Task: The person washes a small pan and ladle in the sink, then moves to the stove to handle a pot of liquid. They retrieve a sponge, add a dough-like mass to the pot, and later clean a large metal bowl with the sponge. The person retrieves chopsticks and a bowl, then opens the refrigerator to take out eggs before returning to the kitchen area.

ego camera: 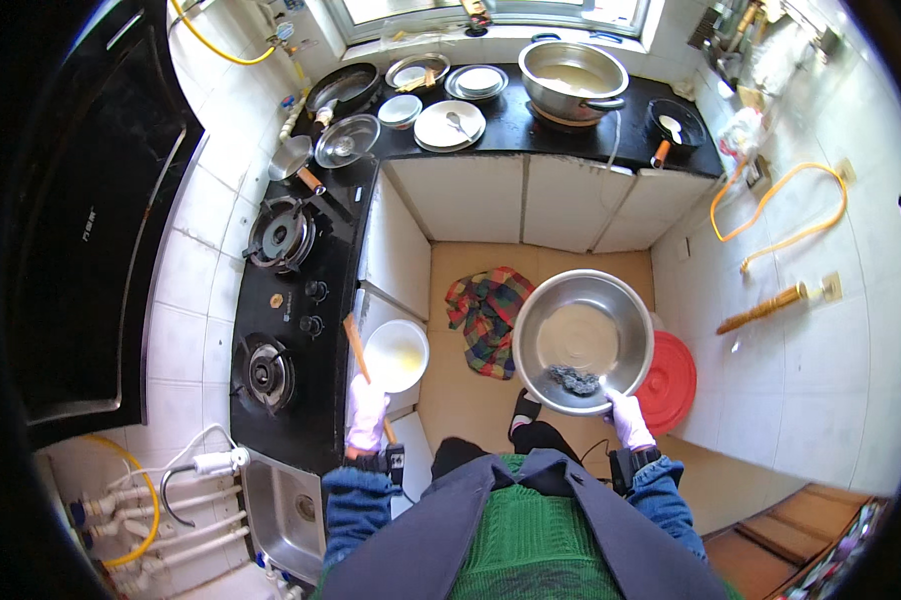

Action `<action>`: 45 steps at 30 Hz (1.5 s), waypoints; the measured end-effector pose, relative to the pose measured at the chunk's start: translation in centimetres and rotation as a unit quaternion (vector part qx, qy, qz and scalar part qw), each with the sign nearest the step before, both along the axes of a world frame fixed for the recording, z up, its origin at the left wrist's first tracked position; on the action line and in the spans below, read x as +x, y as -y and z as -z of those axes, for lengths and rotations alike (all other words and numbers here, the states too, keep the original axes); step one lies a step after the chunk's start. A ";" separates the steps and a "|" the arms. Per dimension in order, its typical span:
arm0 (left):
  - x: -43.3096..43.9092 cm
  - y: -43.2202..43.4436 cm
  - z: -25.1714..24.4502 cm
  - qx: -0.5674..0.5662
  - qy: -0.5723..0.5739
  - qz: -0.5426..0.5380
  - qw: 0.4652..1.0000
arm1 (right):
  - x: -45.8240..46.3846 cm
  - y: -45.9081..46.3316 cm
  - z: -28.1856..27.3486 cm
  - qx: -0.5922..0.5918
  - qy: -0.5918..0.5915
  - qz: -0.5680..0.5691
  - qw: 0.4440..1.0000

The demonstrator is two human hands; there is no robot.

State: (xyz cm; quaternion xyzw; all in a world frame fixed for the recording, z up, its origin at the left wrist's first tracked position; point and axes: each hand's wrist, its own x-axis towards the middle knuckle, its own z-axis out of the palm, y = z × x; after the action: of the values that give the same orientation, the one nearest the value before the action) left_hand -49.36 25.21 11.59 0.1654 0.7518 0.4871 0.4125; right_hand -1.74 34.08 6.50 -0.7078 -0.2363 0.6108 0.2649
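My left hand (367, 414), in a pale purple glove, is closed around a wooden utensil handle (356, 345) and is at the near edge of a white bowl (396, 356) with a little yellowish liquid inside. Whether the hand also grips the bowl cannot be told. In a matching glove, my right hand (629, 420) pinches the near right rim of a large stainless steel basin (584, 279). A dark grey scouring pad or cloth (573, 379) lies in the basin close to that hand.
At left are a black gas stove (293, 300) and a steel sink (284, 510). Plates (450, 124), pans and a large pot (573, 82) stand on the far counter. A plaid cloth (488, 319) lies on the floor, and a red lid (666, 382) is beside the basin.
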 end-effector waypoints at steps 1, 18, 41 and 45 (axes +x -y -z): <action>0.6 -2.0 -0.1 -0.013 0.000 0.035 0.999 | 0.9 -1.0 0.0 0.014 -0.009 -0.010 1.000; 6.1 -47.6 7.3 0.105 -0.125 0.183 0.970 | 3.0 -6.6 -2.8 0.039 0.013 0.213 0.976; 1.4 -66.6 12.3 0.197 -0.181 0.119 0.956 | -9.0 -16.1 -5.1 -0.014 0.002 0.394 0.919; -2.5 -65.4 7.2 0.142 -0.074 0.142 0.977 | -8.8 -17.9 -3.9 -0.020 -0.006 0.386 0.922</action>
State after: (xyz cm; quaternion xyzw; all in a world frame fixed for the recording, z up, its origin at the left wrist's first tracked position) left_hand -51.88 90.58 4.38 0.3629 0.6720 0.5119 0.3933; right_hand -10.53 52.03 10.41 -0.7455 0.0689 0.4699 0.4676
